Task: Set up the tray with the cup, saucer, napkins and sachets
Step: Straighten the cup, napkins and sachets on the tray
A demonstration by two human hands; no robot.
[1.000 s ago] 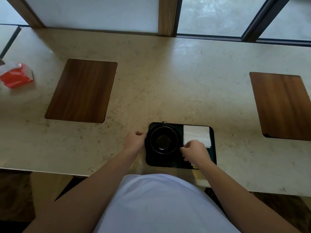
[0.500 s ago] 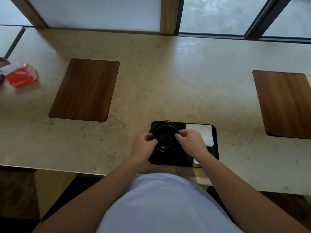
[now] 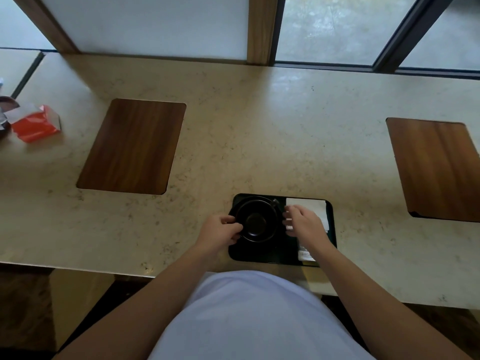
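A black tray (image 3: 265,253) lies near the counter's front edge. On its left half stands a black cup (image 3: 255,222) on a black saucer (image 3: 235,207), the cup's handle pointing to the far right. My left hand (image 3: 220,231) grips the cup's left rim. White napkins (image 3: 313,207) lie on the tray's right half, and a white sachet (image 3: 306,254) shows at the near right. My right hand (image 3: 302,223) hovers over the napkins with fingers spread, just right of the cup.
Two wooden placemats are set into the beige counter, one at the left (image 3: 132,146) and one at the right (image 3: 439,167). A red packet (image 3: 35,123) and a dark dish (image 3: 5,110) sit at the far left. Windows run along the back.
My right hand has come off the cup's rim and moved right over the napkins. The cup's handle has turned toward the right. My left hand stays on the cup.
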